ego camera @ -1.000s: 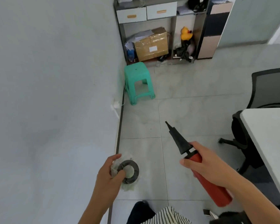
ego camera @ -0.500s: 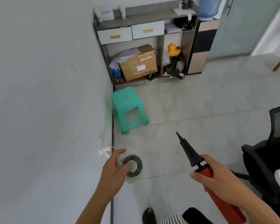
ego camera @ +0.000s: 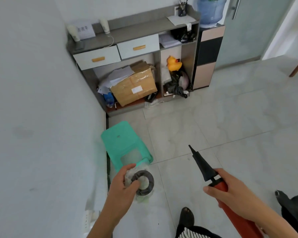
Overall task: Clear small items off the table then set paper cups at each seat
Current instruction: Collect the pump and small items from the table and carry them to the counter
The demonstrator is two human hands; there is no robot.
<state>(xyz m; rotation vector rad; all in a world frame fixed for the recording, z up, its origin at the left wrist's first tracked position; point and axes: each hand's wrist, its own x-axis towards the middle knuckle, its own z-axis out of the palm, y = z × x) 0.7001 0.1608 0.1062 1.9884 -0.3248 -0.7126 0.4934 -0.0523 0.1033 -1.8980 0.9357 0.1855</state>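
Observation:
My left hand (ego camera: 123, 188) grips a dark ring-shaped item wrapped in clear plastic (ego camera: 143, 182), held low above the floor tiles. My right hand (ego camera: 230, 193) holds a red hand pump with a long black pointed nozzle (ego camera: 205, 167); the nozzle points up and away toward the cabinet. The table and the paper cups are out of view.
A green plastic stool (ego camera: 126, 143) stands by the wall just beyond my left hand. A grey cabinet (ego camera: 136, 47) with drawers, a cardboard box (ego camera: 134, 86) and a yellow duck (ego camera: 174, 63) is ahead. A water dispenser (ego camera: 209, 54) stands to its right. A black chair part (ego camera: 294, 206) shows at lower right.
The view has moved forward toward the cabinet and stool; the table and chair have slid out to the right. Both hands keep their hold on the same items.

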